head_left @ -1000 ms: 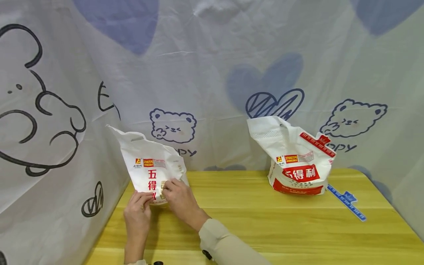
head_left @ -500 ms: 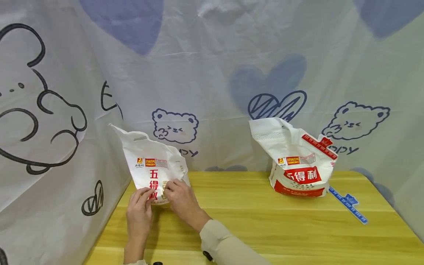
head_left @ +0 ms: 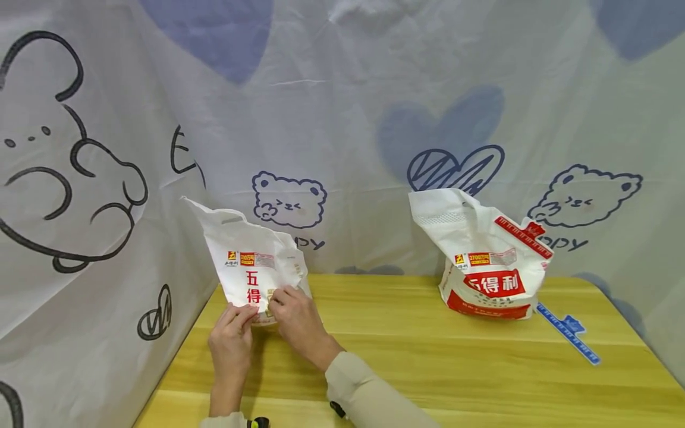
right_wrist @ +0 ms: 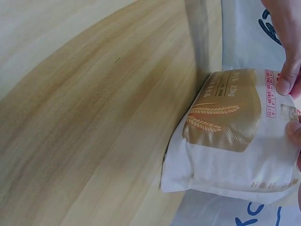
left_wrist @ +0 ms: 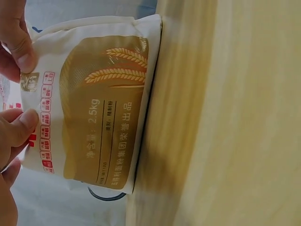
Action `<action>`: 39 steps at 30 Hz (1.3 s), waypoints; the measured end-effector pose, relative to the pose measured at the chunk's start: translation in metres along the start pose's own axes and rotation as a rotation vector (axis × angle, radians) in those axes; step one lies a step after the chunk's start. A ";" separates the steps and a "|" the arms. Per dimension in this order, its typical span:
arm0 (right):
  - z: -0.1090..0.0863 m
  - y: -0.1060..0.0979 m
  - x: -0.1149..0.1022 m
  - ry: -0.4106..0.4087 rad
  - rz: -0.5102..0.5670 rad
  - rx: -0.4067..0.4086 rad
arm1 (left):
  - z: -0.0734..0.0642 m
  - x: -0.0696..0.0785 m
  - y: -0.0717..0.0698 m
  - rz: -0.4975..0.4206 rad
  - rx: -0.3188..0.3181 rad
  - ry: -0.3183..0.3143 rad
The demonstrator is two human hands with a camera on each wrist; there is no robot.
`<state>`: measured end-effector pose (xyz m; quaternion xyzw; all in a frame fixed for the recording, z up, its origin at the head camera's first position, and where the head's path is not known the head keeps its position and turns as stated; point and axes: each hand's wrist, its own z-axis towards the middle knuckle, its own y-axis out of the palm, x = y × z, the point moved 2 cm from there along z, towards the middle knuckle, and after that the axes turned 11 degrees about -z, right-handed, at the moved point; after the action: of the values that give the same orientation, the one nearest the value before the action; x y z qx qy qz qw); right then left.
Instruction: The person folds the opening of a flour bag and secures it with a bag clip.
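Observation:
A white flour bag with red lettering stands upright at the left of the table. Its gold 2.5kg label with wheat ears faces front, low down in the left wrist view. My left hand pinches the bag's front just above this label, covering part of the red lettering. Beside it my right hand pinches the same front face, near a small gold square. Both thumbs press the bag in the left wrist view. In the right wrist view, my right hand's fingers are partly cut off by the frame edge.
A second white flour bag with red print stands at the right, a red bag clip along its top edge. Next to it a blue bag clip lies on the wooden table. A printed white cloth hangs behind and at the left.
The head view has drifted a little, so the scene sits slightly further right. My left fingers have crept over more of the lowest red character. My right hand keeps its place on the bag.

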<state>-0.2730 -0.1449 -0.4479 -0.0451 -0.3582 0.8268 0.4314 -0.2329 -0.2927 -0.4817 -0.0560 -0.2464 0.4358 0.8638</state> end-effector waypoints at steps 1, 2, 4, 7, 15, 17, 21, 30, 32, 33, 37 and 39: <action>0.000 0.000 0.000 -0.001 0.001 0.002 | 0.000 0.000 0.000 0.009 0.004 0.004; 0.000 0.001 0.000 -0.001 0.003 0.001 | 0.000 0.000 0.001 0.010 0.010 0.005; 0.000 0.001 0.001 -0.003 0.008 -0.007 | -0.001 0.000 0.001 0.003 0.031 0.020; -0.001 0.000 0.000 -0.006 0.002 -0.008 | -0.001 0.000 0.001 0.010 0.037 0.030; -0.007 -0.004 0.002 -0.012 0.033 -0.016 | -0.004 0.007 0.001 0.025 0.015 0.035; -0.009 -0.005 0.006 -0.004 0.049 -0.016 | -0.003 0.009 0.003 0.013 0.004 0.046; -0.012 -0.007 0.013 0.003 0.072 -0.015 | 0.000 0.014 0.008 0.000 -0.008 0.056; -0.024 -0.012 0.025 -0.005 0.150 0.000 | -0.002 0.026 0.013 0.031 -0.029 0.069; -0.027 -0.013 0.028 -0.002 0.155 0.013 | -0.002 0.029 0.016 0.039 -0.041 0.071; -0.029 -0.014 0.030 -0.001 0.158 0.020 | -0.002 0.030 0.017 0.041 -0.050 0.069; -0.035 -0.015 0.037 0.004 0.176 0.049 | -0.003 0.037 0.023 0.042 -0.083 0.067; -0.037 -0.016 0.039 0.005 0.186 0.067 | -0.003 0.040 0.024 0.039 -0.092 0.073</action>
<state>-0.2720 -0.0893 -0.4562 -0.0656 -0.3235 0.8746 0.3550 -0.2295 -0.2465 -0.4770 -0.1166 -0.2333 0.4384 0.8601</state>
